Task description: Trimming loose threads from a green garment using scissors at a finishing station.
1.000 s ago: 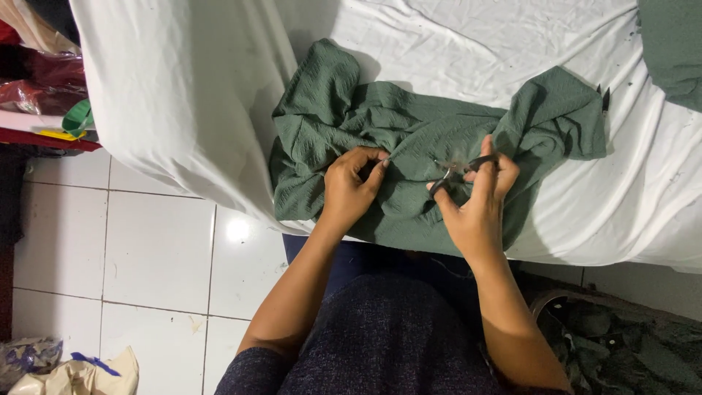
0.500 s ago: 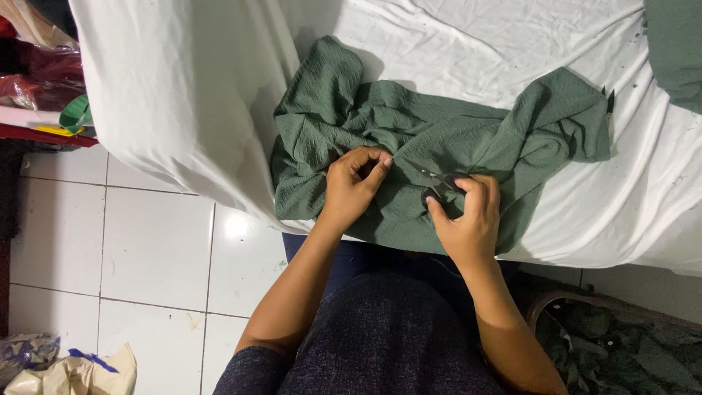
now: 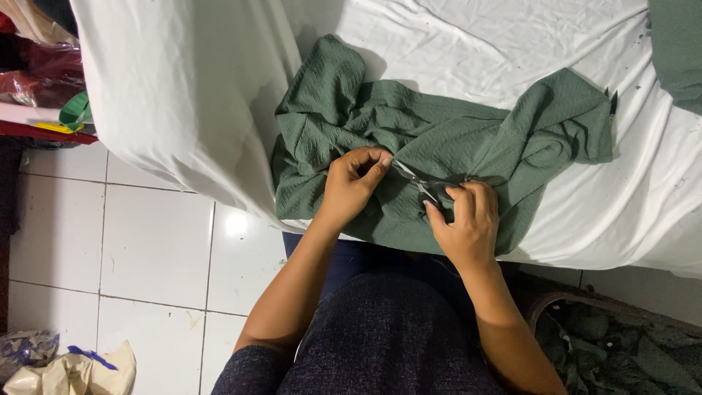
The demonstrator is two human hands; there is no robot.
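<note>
A crumpled green textured garment (image 3: pixel 439 132) lies on a table covered with a white sheet (image 3: pixel 183 95). My left hand (image 3: pixel 352 183) pinches a fold of the green garment near its middle. My right hand (image 3: pixel 464 223) grips small scissors (image 3: pixel 420 183), whose blades point up and left toward the pinched fold and almost touch my left fingertips. The handles are hidden inside my right fist.
White floor tiles (image 3: pixel 146 249) lie left of the table. A basket of green fabric scraps (image 3: pixel 621 351) sits at lower right. Another green cloth (image 3: pixel 676 44) lies at the top right corner. Red and green clutter (image 3: pixel 44 95) sits at the far left, and a crumpled bag (image 3: pixel 73 373) lies at lower left.
My right hand has moved left and slightly down with the scissors, bringing the blades up to the fold held by my left hand. The left hand has stayed put.
</note>
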